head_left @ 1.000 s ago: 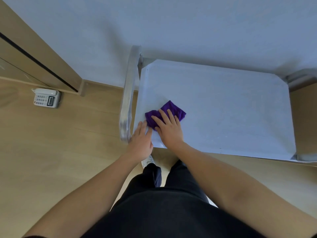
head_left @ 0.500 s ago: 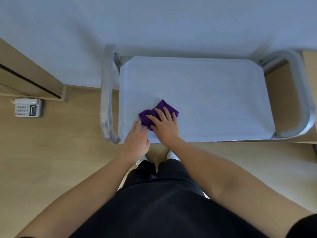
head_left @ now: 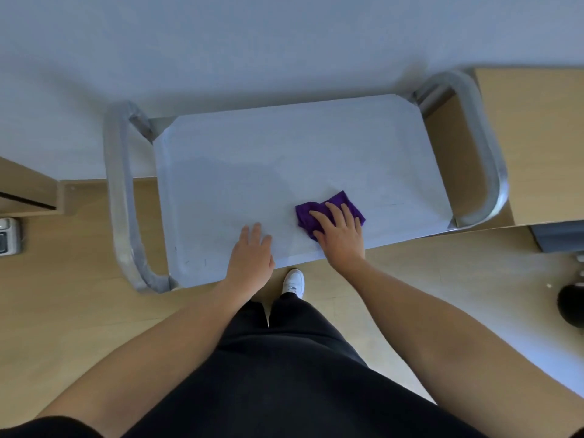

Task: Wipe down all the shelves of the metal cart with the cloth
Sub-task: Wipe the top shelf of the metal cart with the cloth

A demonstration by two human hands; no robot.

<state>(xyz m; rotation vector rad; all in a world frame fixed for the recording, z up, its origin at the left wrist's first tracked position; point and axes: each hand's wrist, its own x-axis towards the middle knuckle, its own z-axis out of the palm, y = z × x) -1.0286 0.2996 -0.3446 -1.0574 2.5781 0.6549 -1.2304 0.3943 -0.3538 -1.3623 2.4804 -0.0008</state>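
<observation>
A person's right hand (head_left: 339, 230) presses a purple cloth (head_left: 330, 210) flat-fingered near the top shelf's (head_left: 284, 153) front edge while the left hand (head_left: 251, 256), fingers straight, steadies it; unwiped far side and lower shelves likely follow.

On the metal cart's top shelf (head_left: 284, 159), the right hand (head_left: 339, 235) presses flat on the purple cloth (head_left: 344, 200); the left hand (head_left: 251, 257) rests flat near the shelf's front edge.

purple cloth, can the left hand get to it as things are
Probably yes: only bare shelf lies between the left hand and the purple cloth, which the right hand presses.
</observation>
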